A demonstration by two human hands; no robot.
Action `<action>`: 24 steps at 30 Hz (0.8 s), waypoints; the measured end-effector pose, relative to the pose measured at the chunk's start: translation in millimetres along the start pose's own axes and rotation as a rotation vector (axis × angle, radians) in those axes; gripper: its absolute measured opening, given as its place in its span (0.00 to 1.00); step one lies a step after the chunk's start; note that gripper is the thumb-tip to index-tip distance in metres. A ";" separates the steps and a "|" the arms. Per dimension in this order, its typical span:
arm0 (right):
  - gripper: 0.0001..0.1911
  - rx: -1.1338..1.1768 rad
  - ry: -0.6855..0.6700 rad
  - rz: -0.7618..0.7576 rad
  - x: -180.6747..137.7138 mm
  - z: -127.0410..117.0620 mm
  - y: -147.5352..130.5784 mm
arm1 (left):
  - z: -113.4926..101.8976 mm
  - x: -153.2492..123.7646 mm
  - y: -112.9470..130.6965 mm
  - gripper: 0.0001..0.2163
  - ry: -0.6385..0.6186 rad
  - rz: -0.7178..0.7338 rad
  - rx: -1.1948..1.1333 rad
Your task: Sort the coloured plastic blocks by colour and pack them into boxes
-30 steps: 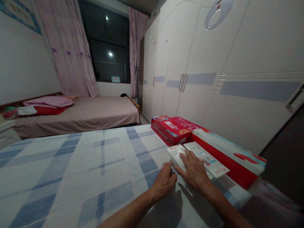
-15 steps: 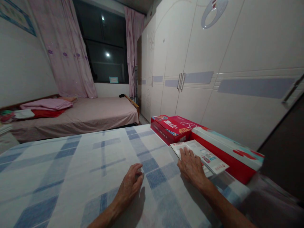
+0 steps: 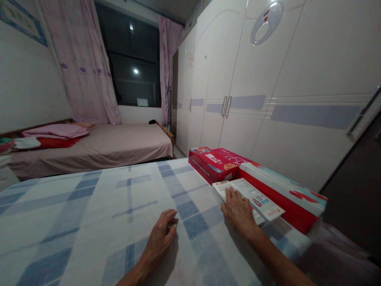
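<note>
My right hand (image 3: pixel 238 210) lies flat, fingers stretched, on a white printed leaflet (image 3: pixel 258 200) at the right side of a surface covered with a blue-and-white checked cloth (image 3: pixel 98 214). My left hand (image 3: pixel 160 238) rests palm down on the cloth near the middle, fingers slightly curled, holding nothing. Beside the leaflet lie a red box (image 3: pixel 212 163) and a longer red-and-white box (image 3: pixel 282 190).
A bed with a pink sheet (image 3: pixel 119 143) and folded pink and red bedding (image 3: pixel 56 133) stands behind. White wardrobe doors (image 3: pixel 268 99) run along the right. A dark window (image 3: pixel 133 67) with pink curtains is at the back.
My left hand has pulled away from the leaflet, leftwards to the middle of the cloth, and settled there. My right hand stays on the leaflet.
</note>
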State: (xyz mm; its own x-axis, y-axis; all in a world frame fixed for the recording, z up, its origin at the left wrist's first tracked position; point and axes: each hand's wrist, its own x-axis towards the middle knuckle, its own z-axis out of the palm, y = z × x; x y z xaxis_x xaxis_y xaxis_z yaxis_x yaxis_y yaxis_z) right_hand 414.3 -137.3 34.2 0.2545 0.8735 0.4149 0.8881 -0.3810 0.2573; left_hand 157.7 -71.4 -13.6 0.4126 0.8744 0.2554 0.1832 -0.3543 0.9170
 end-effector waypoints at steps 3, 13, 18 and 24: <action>0.25 0.005 -0.006 0.001 -0.3 -8.6 -2.1 | 0.3 -0.1 0.7 0.16 0.010 0.005 0.011; 0.25 0.129 0.033 -0.209 16.9 -35.0 -11.1 | 0.2 -0.3 0.7 0.16 0.024 0.034 0.013; 0.19 0.071 -0.050 -0.434 50.5 -39.4 -30.9 | -0.6 0.8 -0.7 0.16 0.000 0.031 0.047; 0.15 -0.030 -0.185 -0.431 76.2 -12.1 -42.8 | -1.8 -0.1 2.1 0.15 -0.020 0.030 0.046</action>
State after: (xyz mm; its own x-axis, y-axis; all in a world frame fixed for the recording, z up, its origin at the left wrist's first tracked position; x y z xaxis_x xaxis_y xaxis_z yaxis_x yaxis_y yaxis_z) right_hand 391.0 -58.1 65.4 -0.0688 0.9923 0.1030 0.9169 0.0222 0.3985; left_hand 156.5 -71.6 -11.2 0.4363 0.8564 0.2761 0.2113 -0.3958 0.8937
